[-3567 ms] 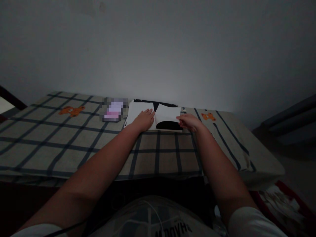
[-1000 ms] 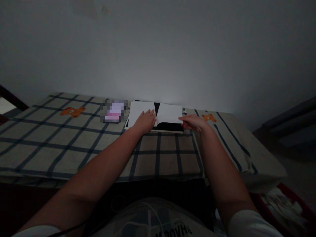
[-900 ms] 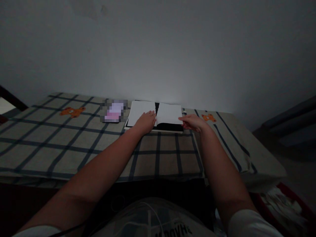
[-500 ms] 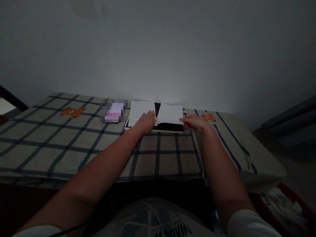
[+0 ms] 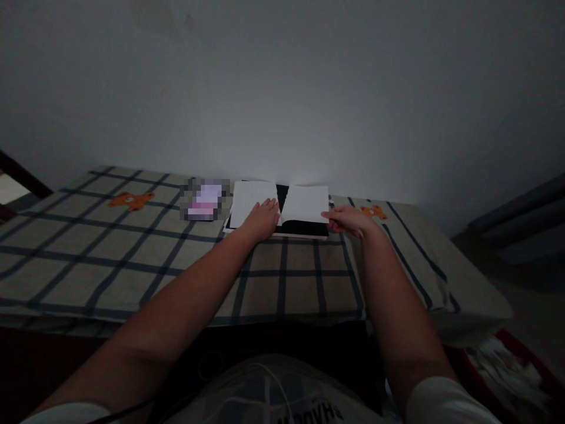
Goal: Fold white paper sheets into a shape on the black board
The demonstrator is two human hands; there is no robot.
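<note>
Bare left hand (image 5: 263,218): laid palm-down over the inner near part of the flat white left-hand paper piece (image 5: 247,197); fingers stretched out, unclamped, pointing toward the wall side.
Bare right hand (image 5: 346,220): set just beside the papers on the right; thumb and forefinger clamped together on the near outer corner of the flat white right-hand paper piece (image 5: 306,201); other fingers curled below.
Gap between the two pieces: narrow beside the left fingertips, widening into a wedge toward the plain grey wall (image 5: 282,94).
Black flat sheet (image 5: 306,228): lying under both, showing through the wedge and along the curved near edge of the right-hand piece; pale paper edges visible beneath.
Beige cloth with dark-blue checks (image 5: 185,285): spread under everything, printed with orange bear figures (image 5: 131,201), one well to the left, one just beyond the right hand.
Lilac-and-pink rectangular object (image 5: 205,199): near the papers' left side, blurred by pixels.
</note>
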